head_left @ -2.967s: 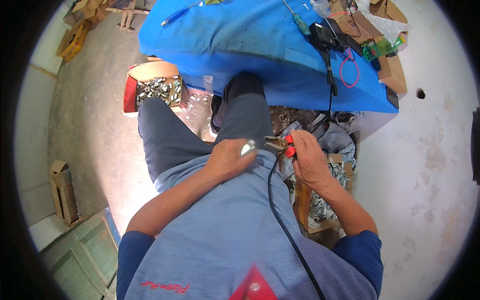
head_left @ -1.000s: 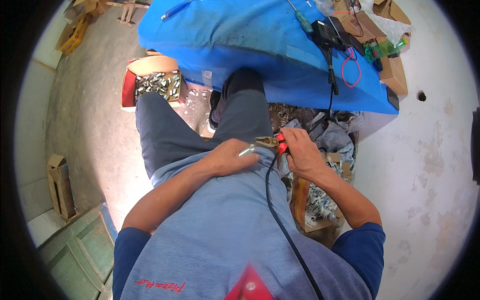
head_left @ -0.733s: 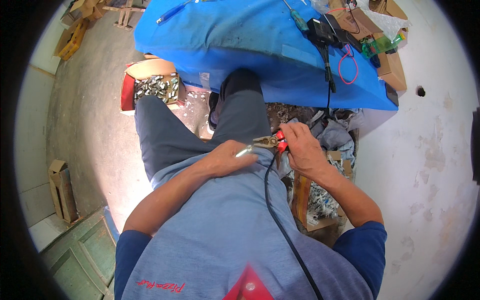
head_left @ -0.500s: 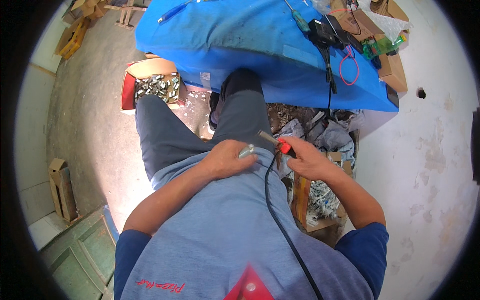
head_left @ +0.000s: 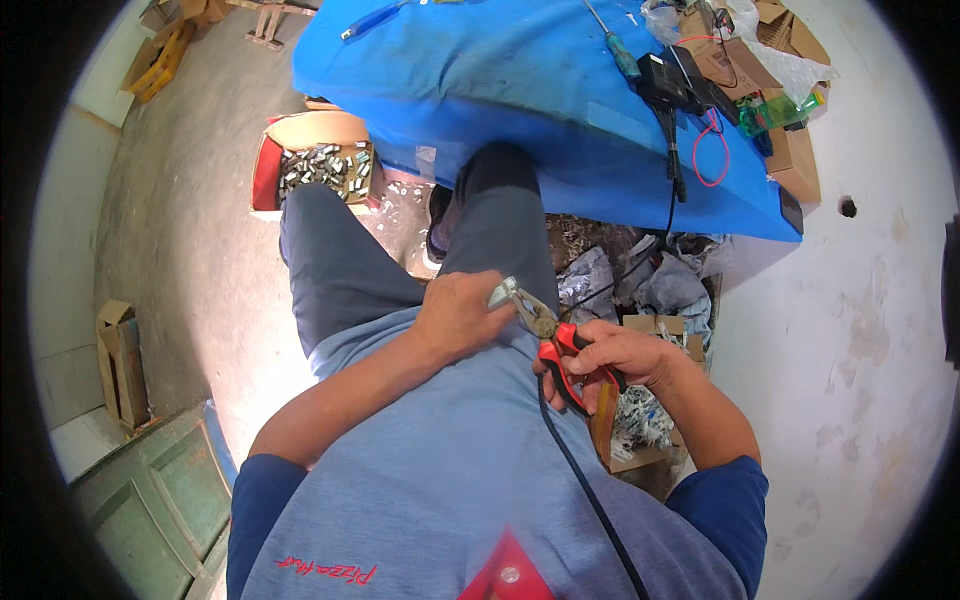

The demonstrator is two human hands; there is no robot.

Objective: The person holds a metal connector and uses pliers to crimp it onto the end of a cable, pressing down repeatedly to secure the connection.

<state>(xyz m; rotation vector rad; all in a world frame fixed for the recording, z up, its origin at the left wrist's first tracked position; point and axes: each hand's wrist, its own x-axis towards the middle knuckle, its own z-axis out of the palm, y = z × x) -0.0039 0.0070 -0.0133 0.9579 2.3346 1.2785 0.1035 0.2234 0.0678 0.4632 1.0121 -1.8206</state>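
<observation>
My left hand (head_left: pixel 458 312) rests over my lap and pinches a small silvery metal part (head_left: pixel 497 294) between its fingertips. My right hand (head_left: pixel 612 357) grips red-handled pliers (head_left: pixel 553 347), whose grey jaws point up-left and meet the metal part. Both hands sit close together above my grey trousers. A black cable (head_left: pixel 585 485) runs down from my chest past the pliers.
A blue-covered table (head_left: pixel 520 80) stands ahead, bearing a screwdriver (head_left: pixel 612 45), a black box with cables (head_left: pixel 672 85) and a red wire loop (head_left: pixel 712 150). An open carton of small metal parts (head_left: pixel 320 165) lies on the floor left. Another carton of parts (head_left: pixel 640 425) and debris lie by my right.
My right hand has slid slightly down and right with the pliers, which now reach up-left to the part. My left hand stays in my lap, still pinching the part.
</observation>
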